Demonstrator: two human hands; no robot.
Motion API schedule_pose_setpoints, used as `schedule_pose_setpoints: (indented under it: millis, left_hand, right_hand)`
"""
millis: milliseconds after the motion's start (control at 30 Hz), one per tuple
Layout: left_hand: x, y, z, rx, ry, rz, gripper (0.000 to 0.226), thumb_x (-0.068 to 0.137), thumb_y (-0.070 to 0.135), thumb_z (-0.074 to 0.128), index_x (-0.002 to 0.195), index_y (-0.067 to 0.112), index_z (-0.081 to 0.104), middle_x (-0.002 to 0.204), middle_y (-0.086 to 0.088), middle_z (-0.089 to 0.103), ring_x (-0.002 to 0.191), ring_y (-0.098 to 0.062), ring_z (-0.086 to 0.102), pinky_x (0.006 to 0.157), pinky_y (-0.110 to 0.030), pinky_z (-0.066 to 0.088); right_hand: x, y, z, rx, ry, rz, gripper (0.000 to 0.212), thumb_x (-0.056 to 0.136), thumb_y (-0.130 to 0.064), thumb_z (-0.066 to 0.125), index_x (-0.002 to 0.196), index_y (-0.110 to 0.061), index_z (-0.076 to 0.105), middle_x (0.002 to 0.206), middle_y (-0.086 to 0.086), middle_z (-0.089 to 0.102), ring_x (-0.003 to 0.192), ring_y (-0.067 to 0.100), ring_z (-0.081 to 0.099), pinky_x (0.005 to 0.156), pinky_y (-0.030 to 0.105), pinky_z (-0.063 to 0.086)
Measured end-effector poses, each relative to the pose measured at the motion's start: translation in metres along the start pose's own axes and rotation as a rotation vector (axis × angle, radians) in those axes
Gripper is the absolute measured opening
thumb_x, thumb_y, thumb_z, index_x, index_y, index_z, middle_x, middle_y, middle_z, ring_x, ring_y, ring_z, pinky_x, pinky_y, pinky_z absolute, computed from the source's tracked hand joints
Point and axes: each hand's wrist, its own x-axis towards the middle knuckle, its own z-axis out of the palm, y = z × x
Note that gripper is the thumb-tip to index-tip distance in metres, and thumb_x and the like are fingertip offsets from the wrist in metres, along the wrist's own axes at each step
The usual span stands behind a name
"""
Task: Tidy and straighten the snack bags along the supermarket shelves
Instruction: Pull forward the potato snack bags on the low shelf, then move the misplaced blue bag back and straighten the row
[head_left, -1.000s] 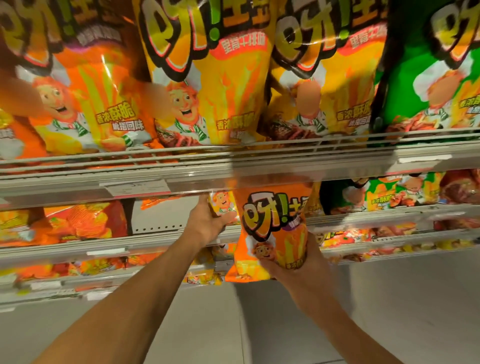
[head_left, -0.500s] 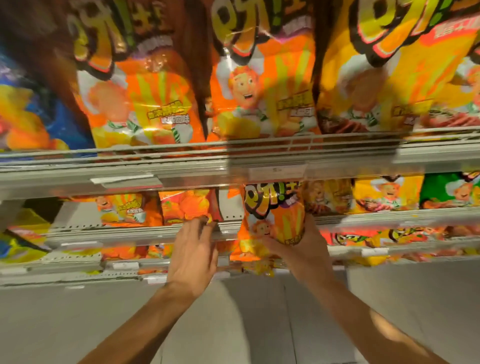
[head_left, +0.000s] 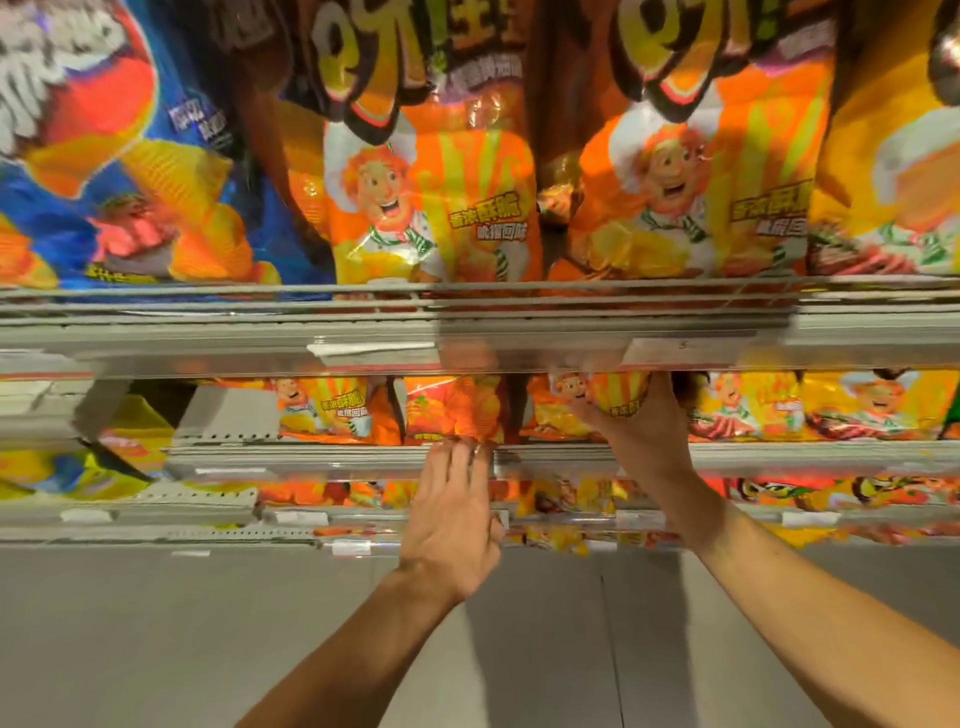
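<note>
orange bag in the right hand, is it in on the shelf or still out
In. The orange bag stands upright on the second shelf, its top hidden under the rail above, with the right hand gripping it.

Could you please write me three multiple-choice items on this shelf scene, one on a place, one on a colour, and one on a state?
1. Where is the bag that the right hand holds?
A. on the floor
B. on the second shelf, just under the top shelf's rail
C. on the top shelf

2. What is the main colour of the big bag at far upper left?
A. blue
B. green
C. white

3. How is the left hand?
A. clenched in a fist
B. wrapped round a bag
C. fingers fairly straight, tips at the shelf edge

Answers: 1 B, the right hand has its grip on the orange bag below the rail. 2 A, the blue bag shows it. 3 C, the left hand reaches the shelf edge.
</note>
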Motion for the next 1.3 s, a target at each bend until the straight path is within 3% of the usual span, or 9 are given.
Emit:
schedule_pose_setpoints:
  millis: [167,333,567,833,967,1033,1100,1200,1300]
  left_hand:
    - [0.0,0.0,0.003,-0.035,0.018,-0.001,0.078,0.088,0.044,0.049,0.152,0.01,0.019,0.144,-0.007,0.027,0.134,-0.027,0.021,0.12,-0.038,0.018]
    - [-0.001,0.002,0.004,-0.061,0.023,-0.007,0.081,0.087,0.043,0.052,0.153,0.011,0.018,0.142,-0.006,0.028,0.135,-0.027,0.02,0.12,-0.039,0.02]
    - [0.0,0.001,0.006,-0.092,0.043,-0.014,0.082,0.082,0.041,0.059,0.151,0.012,0.023,0.137,-0.004,0.032,0.13,-0.023,0.024,0.117,-0.036,0.026]
    - [0.0,-0.001,0.008,-0.132,0.034,-0.02,0.086,0.081,0.045,0.059,0.152,0.014,0.021,0.139,-0.002,0.03,0.131,-0.022,0.024,0.117,-0.037,0.029]
    - [-0.001,-0.003,0.01,-0.125,0.065,0.01,0.082,0.08,0.044,0.056,0.149,0.012,0.028,0.137,-0.003,0.031,0.13,-0.024,0.025,0.116,-0.036,0.029]
    - [-0.002,-0.007,0.013,-0.18,0.092,0.029,0.071,0.08,0.043,0.057,0.141,0.014,0.037,0.133,-0.002,0.032,0.129,-0.023,0.027,0.115,-0.036,0.031]
    - [-0.005,-0.014,0.015,-0.388,0.15,0.046,0.064,0.081,0.039,0.058,0.139,0.02,0.039,0.131,0.001,0.034,0.127,-0.019,0.032,0.111,-0.033,0.037]
    - [-0.009,-0.035,0.014,-0.644,0.318,0.102,0.054,0.083,0.023,0.056,0.136,0.021,0.047,0.133,0.003,0.044,0.123,-0.015,0.046,0.1,-0.029,0.048]
    - [-0.012,-0.067,0.007,-0.686,0.486,0.215,0.04,0.086,0.016,0.053,0.126,0.019,0.056,0.129,0.005,0.052,0.118,-0.015,0.053,0.095,-0.026,0.048]
  right_hand:
    - [-0.001,0.0,0.001,-0.006,-0.013,0.013,0.096,0.072,-0.047,0.088,0.148,-0.015,0.037,0.134,0.009,0.064,0.126,0.034,0.059,0.108,0.052,0.047]
    - [0.003,0.001,0.007,-0.019,-0.073,0.018,0.092,0.075,-0.048,0.086,0.147,-0.015,0.038,0.134,0.008,0.064,0.125,0.031,0.06,0.105,0.042,0.047]
    - [0.003,0.012,0.004,-0.215,-0.132,0.005,0.097,0.072,-0.058,0.084,0.144,-0.015,0.035,0.13,0.01,0.065,0.115,0.037,0.065,0.091,0.045,0.054]
    - [-0.007,0.016,0.002,-0.176,-0.114,-0.015,0.092,0.076,-0.054,0.082,0.141,-0.008,0.037,0.133,0.016,0.06,0.121,0.04,0.06,0.095,0.047,0.053]
    - [-0.03,0.016,-0.006,-0.166,0.081,-0.133,0.077,0.087,-0.042,0.077,0.144,-0.002,0.045,0.141,0.018,0.051,0.131,0.034,0.045,0.108,0.046,0.042]
    - [-0.049,0.014,-0.004,-0.139,0.293,-0.245,0.05,0.093,-0.034,0.07,0.126,0.001,0.058,0.127,0.021,0.056,0.116,0.032,0.048,0.098,0.026,0.039]
    - [-0.068,0.005,0.004,-0.059,0.375,-0.324,0.032,0.093,-0.032,0.061,0.11,-0.005,0.063,0.11,0.015,0.059,0.101,0.028,0.051,0.085,0.016,0.034]
    - [-0.087,-0.017,0.033,0.051,0.229,-0.337,0.02,0.099,-0.028,0.063,0.113,-0.015,0.061,0.112,0.006,0.061,0.105,0.028,0.061,0.092,0.034,0.05]
    - [-0.088,-0.039,0.068,0.07,0.109,-0.259,0.045,0.094,-0.03,0.069,0.133,-0.01,0.058,0.133,0.007,0.058,0.126,0.026,0.057,0.103,0.048,0.05]
